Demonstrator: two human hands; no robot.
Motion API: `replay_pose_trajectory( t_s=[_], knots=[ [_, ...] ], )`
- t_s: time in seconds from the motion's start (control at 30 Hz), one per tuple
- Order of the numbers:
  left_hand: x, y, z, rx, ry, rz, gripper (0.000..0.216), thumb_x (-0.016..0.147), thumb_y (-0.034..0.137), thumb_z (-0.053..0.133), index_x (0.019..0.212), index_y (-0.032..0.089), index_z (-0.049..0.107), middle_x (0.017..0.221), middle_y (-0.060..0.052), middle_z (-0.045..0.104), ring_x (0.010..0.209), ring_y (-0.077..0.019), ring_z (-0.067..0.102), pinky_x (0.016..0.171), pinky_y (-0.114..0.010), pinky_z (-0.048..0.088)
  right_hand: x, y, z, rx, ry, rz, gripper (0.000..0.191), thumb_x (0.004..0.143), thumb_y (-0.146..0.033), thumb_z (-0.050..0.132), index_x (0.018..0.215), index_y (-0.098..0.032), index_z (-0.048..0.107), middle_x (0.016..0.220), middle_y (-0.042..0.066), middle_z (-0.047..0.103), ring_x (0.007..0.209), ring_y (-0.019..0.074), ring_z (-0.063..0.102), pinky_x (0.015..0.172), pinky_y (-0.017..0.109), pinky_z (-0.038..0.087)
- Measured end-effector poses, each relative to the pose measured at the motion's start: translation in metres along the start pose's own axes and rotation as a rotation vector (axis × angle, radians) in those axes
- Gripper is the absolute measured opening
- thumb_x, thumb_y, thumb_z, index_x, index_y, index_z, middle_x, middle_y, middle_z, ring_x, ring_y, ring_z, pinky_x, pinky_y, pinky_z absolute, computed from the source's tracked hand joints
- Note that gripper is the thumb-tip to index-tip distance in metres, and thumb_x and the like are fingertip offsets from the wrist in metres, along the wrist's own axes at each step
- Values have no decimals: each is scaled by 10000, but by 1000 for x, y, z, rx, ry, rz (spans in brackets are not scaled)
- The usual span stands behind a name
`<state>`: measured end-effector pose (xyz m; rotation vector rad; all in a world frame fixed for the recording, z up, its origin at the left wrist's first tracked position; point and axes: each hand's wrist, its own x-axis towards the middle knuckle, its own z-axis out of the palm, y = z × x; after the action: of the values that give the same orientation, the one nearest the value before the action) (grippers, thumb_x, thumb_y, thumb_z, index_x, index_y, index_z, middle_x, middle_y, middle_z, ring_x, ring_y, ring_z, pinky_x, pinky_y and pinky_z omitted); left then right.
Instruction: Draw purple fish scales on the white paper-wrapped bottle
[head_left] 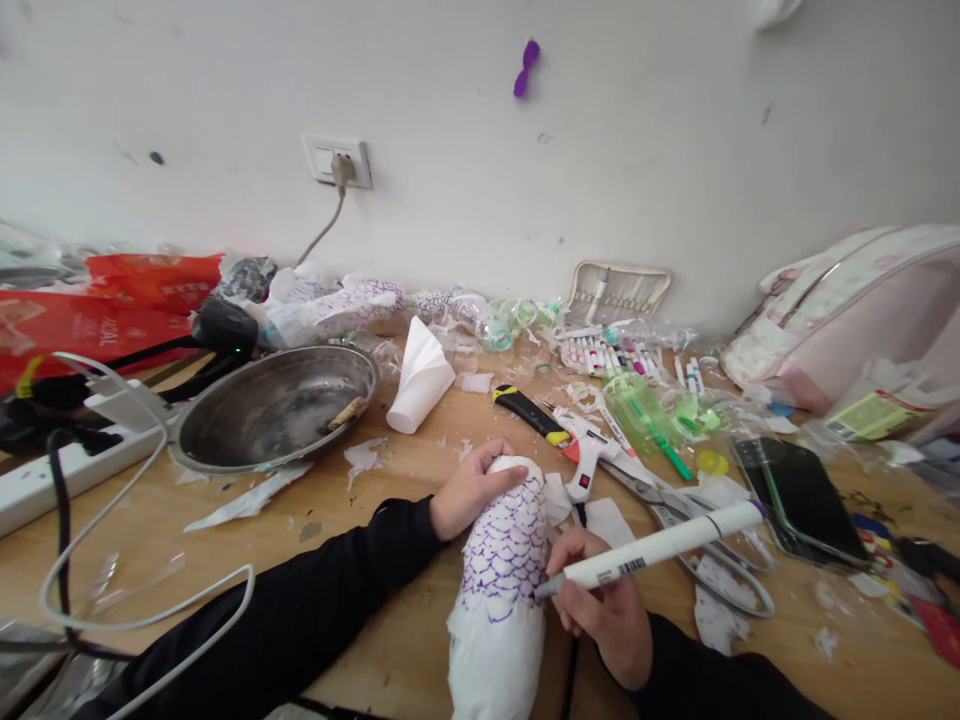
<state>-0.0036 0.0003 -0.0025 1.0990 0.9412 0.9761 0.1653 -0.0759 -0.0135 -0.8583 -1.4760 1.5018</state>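
A white, paper-covered, rounded body (498, 640) lies lengthwise in front of me, its far part drawn over with purple scale-shaped curves. My left hand (477, 488) is closed on its far end, the thumb on top and the other fingers behind, partly hidden. In my right hand (607, 600) is a white marker pen (660, 545) with a purple ring near its back end, pinched between thumb and fingers. The pen's dark tip touches or nearly touches the right side of the white body, at the lower rows of scales.
Around the hands lie scissors (739, 585), a hot glue gun (589, 462), a utility knife (529, 412) and a dark phone (799, 495). A metal bowl (225, 425), a white power strip (67, 480) and a looping cable stand left. Several markers (607, 355) and a pink bag (847, 310) are farther back.
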Motion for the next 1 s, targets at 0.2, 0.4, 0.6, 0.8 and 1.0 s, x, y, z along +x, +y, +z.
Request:
replay_pose_trajectory(
  t_s=[0.2, 0.4, 0.6, 0.8, 1.0],
  knots=[
    [-1, 2, 6, -139, 22, -72, 378, 625, 441, 667, 691, 181, 401, 566, 82, 428, 507, -55, 346, 508, -197, 253, -1, 4, 0, -58, 131, -56, 290, 812, -480, 551, 776, -192, 532, 519, -79, 363, 385, 48, 301, 365, 175, 211],
    [-1, 3, 6, -95, 43, -70, 304, 642, 409, 627, 671, 174, 436, 566, 74, 408, 528, -68, 341, 514, -206, 246, 0, -5, 2, -199, 66, -146, 101, 793, -301, 545, 770, -202, 543, 548, -55, 431, 410, 64, 346, 377, 181, 266],
    [-2, 3, 7, -12, 56, -18, 313, 665, 414, 611, 826, 183, 475, 712, 46, 479, 650, -106, 419, 611, -236, 335, -2, -7, 2, -340, 7, -183, 49, 744, -213, 543, 790, -210, 559, 581, -35, 483, 471, 89, 402, 428, 193, 318],
    [-1, 4, 3, 132, 46, 63, 345, 651, 418, 641, 840, 172, 493, 775, 20, 490, 737, -131, 435, 681, -255, 353, -2, -7, 1, -411, -6, -195, 67, 737, -203, 539, 800, -203, 560, 604, -20, 531, 463, 92, 434, 437, 199, 353],
    [1, 4, 2, 121, 25, 1, 343, 595, 346, 682, 823, 175, 491, 763, 28, 503, 694, -125, 448, 656, -252, 353, 1, -16, 4, -463, 74, -214, 37, 705, -180, 511, 730, -199, 531, 540, -36, 477, 440, 93, 417, 411, 192, 345]
  ],
)
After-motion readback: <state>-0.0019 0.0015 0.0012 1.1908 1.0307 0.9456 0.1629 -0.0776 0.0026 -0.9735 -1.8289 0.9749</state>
